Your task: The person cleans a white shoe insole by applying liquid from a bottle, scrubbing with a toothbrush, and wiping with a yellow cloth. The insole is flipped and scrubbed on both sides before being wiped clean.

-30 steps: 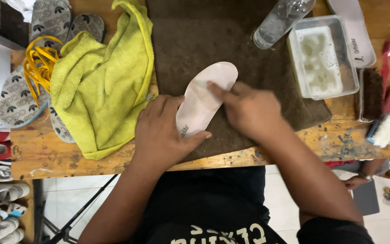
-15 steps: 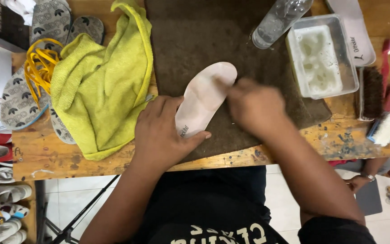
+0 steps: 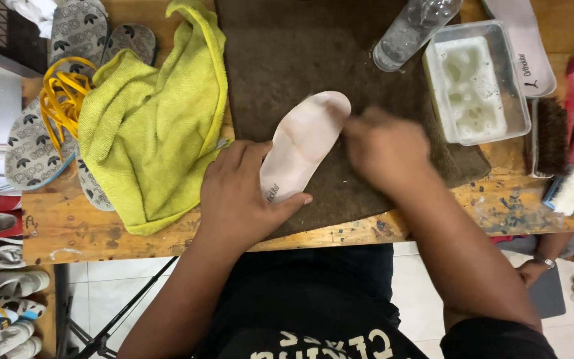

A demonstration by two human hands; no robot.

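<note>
Starting with the containers: a clear rectangular plastic tub (image 3: 476,83) is sitting on the right of the wooden table (image 3: 134,233), and it is holding white, foamy, lumpy stuff. Just beside its upper left corner a clear plastic bottle (image 3: 410,33) is lying tilted; how much is in it I cannot tell. Above and right of the tub a pale insole (image 3: 523,43) is lying flat.

Now the centre: a white insole (image 3: 303,143) is lying at a slant on the dark brown mat (image 3: 287,60), toe end pointing up and right, heel end toward the person. Its surface is looking pale, faintly pink in the middle, with a small dark print near the heel.

The left hand (image 3: 237,193) is pressing down on the heel end, thumb lying across the lower edge, fingers along the left side, clamping it to the mat. The right hand (image 3: 383,149) is blurring beside the toe end, fingers curled together; whether it is gripping anything I cannot tell.

Left of the mat, a yellow-green cloth (image 3: 151,126) is lying crumpled, with yellow laces (image 3: 61,100) and grey patterned insoles (image 3: 31,149) beyond it. On the right, brushes (image 3: 563,149) are resting near the table's edge.
</note>
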